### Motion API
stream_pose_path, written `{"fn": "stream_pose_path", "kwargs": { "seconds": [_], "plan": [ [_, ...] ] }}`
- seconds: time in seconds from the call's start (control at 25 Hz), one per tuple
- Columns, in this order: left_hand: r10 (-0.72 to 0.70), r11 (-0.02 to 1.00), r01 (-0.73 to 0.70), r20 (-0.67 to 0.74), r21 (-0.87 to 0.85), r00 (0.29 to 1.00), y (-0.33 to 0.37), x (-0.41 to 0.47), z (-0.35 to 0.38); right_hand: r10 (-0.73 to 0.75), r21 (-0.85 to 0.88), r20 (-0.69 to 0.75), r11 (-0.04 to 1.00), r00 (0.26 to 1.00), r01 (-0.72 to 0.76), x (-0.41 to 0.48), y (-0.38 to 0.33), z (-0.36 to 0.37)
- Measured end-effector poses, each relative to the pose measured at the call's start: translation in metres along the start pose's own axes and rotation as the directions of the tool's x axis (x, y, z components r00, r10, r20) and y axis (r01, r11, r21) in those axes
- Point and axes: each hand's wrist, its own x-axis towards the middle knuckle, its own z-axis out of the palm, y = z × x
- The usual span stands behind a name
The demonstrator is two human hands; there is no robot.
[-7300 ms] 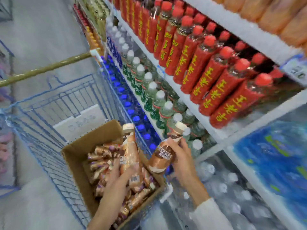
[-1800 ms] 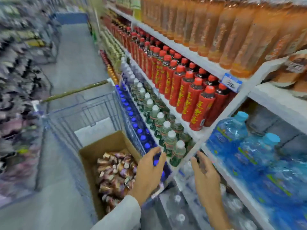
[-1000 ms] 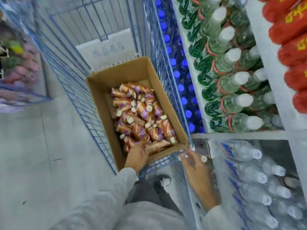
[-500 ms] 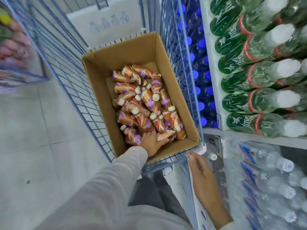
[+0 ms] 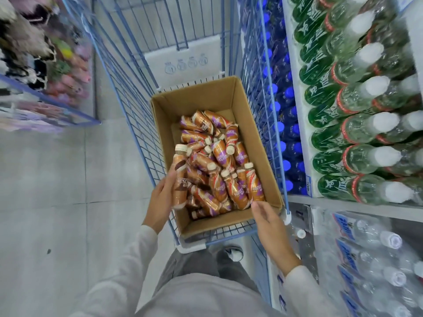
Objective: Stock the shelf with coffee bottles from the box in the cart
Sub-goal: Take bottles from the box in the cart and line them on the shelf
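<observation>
An open cardboard box (image 5: 256, 138) stands in the near end of a blue wire cart (image 5: 137, 104). Several brown and orange coffee bottles (image 5: 219, 179) with cream caps lie jumbled inside it. My left hand (image 5: 160, 200) grips one coffee bottle (image 5: 179, 177) at the box's left wall, lifted above the pile with its cap pointing away from me. My right hand (image 5: 267, 218) hovers over the box's near right corner, fingers relaxed and holding nothing, just short of the nearest bottles.
On the right a white shelf (image 5: 357, 203) carries green-labelled bottles (image 5: 357, 133) with white caps. Blue-capped bottles (image 5: 283, 124) stand lower, beside the cart. Wrapped water packs (image 5: 370, 259) lie at the bottom right. A bin of soft toys (image 5: 45, 65) flanks the grey floor aisle.
My left hand has lifted one coffee bottle out of the pile to the box's left side. My right hand has left the cart corner and moved over the box.
</observation>
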Motion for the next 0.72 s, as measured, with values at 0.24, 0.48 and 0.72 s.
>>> {"fn": "stream_pose_path", "kwargs": {
  "seconds": [0.24, 0.48, 0.72],
  "plan": [
    [-0.066, 0.992, 0.059, -0.061, -0.11, 0.996, 0.0, -0.007, -0.021, 0.019, -0.116, 0.071, 0.993, 0.997, -0.011, 0.022, -0.001, 0.019],
    [-0.037, 0.994, 0.028, -0.083, -0.106, 0.996, 0.009, -0.002, -0.009, 0.014, -0.189, 0.136, 0.982, 0.991, 0.012, 0.078, -0.052, 0.039],
    [0.003, 0.976, -0.023, -0.091, -0.218, 0.996, 0.023, 0.018, -0.006, 0.314, 0.681, 0.359, 0.556, 0.879, -0.476, 0.236, -0.162, 0.101]
  ]
}}
